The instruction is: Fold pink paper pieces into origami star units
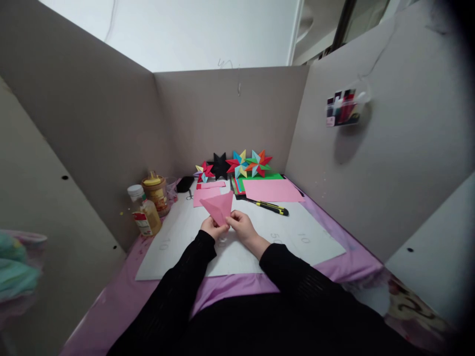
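Note:
A folded piece of pink paper [218, 205], roughly a triangle with its point toward me, is held up above the white board [252, 257]. My left hand [213, 228] is closed on its lower left side near the point. On the lower right edge, my right hand [242, 225] pinches the same paper between thumb and fingers. Behind it lie flat pink paper pieces [202, 198]. To the right of my hands a black and yellow utility knife [272, 206] rests on the board.
Several folded paper stars [258, 164] stand against the back panel. A pink sheet [272, 190] lies on coloured paper at the back right. Bottles and jars, among them a white-capped bottle [146, 212], stand at the left. Small scissors [189, 195] lie nearby. Grey panels [230, 109] enclose three sides.

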The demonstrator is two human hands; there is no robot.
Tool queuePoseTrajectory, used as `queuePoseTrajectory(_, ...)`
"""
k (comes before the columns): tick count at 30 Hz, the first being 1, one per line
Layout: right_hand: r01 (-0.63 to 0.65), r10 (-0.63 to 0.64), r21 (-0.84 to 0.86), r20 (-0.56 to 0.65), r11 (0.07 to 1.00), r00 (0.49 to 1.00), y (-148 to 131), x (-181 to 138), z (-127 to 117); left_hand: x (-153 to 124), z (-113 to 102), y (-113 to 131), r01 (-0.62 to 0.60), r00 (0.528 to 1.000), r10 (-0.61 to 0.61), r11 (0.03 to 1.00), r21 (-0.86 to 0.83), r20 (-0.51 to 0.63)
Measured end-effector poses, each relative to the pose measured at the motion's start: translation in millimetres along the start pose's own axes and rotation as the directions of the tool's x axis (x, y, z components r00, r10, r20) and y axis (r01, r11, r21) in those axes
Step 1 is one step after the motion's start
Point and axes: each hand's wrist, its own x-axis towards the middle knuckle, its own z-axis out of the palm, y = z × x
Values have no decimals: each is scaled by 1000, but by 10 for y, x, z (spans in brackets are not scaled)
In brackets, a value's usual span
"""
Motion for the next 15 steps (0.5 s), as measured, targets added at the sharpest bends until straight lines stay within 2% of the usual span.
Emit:
queuePoseTrajectory(4,-10,10,-13,-40,1000,999,-5,-1,-1,31,-43,-26,-23,999,22,999,-37,-45)
queuePoseTrajectory(15,-141,137,30,114,990,984,-31,-43,23,90,-126,-53,51,974,-86,985,-167,-210)
